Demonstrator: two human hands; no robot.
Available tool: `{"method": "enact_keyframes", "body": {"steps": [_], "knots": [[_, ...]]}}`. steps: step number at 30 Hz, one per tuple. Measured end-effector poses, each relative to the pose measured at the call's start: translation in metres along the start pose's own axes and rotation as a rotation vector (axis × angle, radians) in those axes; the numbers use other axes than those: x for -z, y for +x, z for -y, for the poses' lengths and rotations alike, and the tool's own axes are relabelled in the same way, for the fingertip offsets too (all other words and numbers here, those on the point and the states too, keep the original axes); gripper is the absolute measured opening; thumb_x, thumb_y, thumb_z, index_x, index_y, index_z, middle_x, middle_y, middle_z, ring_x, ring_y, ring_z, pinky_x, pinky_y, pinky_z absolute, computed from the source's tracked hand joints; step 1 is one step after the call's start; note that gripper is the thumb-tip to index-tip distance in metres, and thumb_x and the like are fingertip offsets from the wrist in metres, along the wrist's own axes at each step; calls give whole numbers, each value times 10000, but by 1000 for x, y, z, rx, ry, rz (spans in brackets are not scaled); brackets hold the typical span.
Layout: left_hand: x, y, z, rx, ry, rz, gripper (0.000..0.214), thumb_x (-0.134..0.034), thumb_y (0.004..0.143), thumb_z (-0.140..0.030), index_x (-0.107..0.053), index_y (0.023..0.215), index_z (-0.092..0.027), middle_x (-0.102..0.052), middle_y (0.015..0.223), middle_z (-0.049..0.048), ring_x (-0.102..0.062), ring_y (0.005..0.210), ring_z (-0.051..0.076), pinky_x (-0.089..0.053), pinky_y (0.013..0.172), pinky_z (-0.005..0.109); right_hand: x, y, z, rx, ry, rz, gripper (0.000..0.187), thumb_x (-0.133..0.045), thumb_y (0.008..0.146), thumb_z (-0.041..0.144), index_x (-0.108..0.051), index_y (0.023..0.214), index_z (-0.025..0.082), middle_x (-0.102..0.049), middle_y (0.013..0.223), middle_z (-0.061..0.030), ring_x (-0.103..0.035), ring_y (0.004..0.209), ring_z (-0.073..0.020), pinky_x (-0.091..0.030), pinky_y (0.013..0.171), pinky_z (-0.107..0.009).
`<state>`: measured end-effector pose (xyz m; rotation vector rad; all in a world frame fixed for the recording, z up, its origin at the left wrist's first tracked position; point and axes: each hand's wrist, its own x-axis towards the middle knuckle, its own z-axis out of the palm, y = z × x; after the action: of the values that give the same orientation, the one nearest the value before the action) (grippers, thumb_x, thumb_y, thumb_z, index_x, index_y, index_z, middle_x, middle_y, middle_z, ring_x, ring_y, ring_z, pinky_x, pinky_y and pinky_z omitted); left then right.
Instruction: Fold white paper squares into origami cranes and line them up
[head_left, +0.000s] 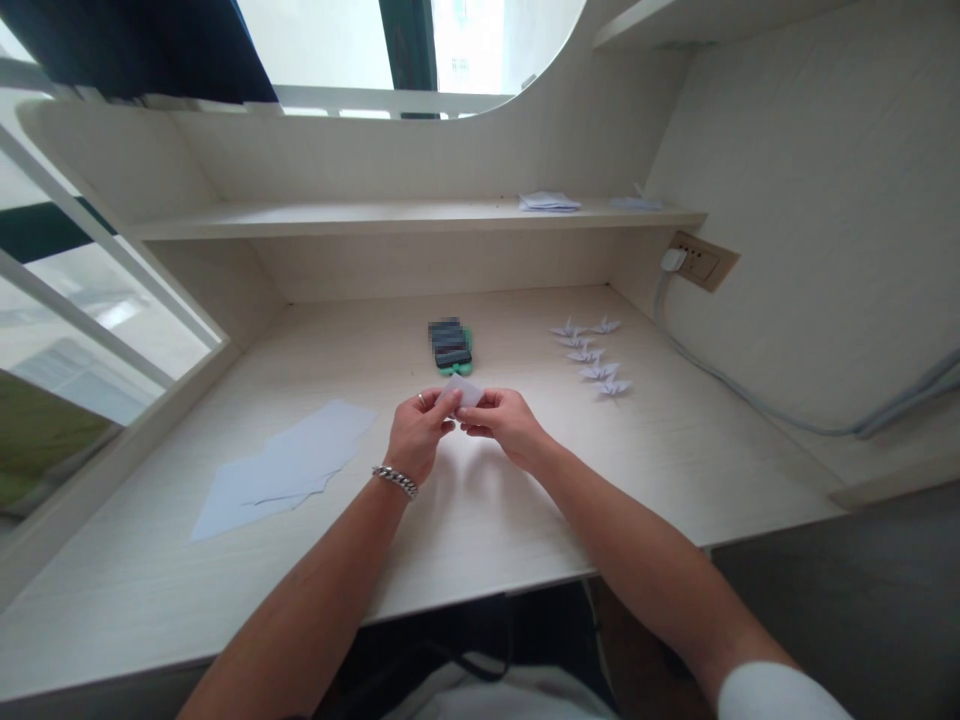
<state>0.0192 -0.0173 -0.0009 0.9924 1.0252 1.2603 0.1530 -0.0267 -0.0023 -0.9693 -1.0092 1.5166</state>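
Note:
A small piece of folded white paper [463, 390] is held up between both hands above the desk. My left hand [418, 432] pinches its left side, with the thumb pressed on its face; a ring and a chain bracelet show on this hand and wrist. My right hand [508, 424] grips the paper's right edge between thumb and fingers. Just beyond the paper lies a phone [451, 345] with a green edge. Several folded paper cranes [598, 371] stand grouped to the right of the phone.
Loose white sheets [300, 455] lie overlapping on the desk [480, 540] at the left. A shelf [360, 217] runs along the back, bearing folded papers [549, 202]. On the right wall a plug sits in a socket [703, 261], its grey cable [739, 398] trailing along the desk's right side.

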Motion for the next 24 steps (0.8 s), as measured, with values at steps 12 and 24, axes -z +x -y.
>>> {"method": "enact_keyframes", "body": {"steps": [12,24], "knots": [[-2,3,7,-134,77,-83,366,-819,604,-425,-685,735,-111,-614,602,4,-481,511,82,-372,491,216,-5,0,-1,18,46,-82,384,-866,466,393,-593,595,155,-598,567,6,-553,554,-116,-427,574,-268],[-5,2,10,-150,134,-160,385,-797,601,-459,-690,743,-117,-620,600,2,-473,500,85,-359,483,221,-9,1,-3,57,115,-153,359,-843,512,403,-633,641,141,-623,588,-8,-542,549,-104,-432,569,-258]]}}
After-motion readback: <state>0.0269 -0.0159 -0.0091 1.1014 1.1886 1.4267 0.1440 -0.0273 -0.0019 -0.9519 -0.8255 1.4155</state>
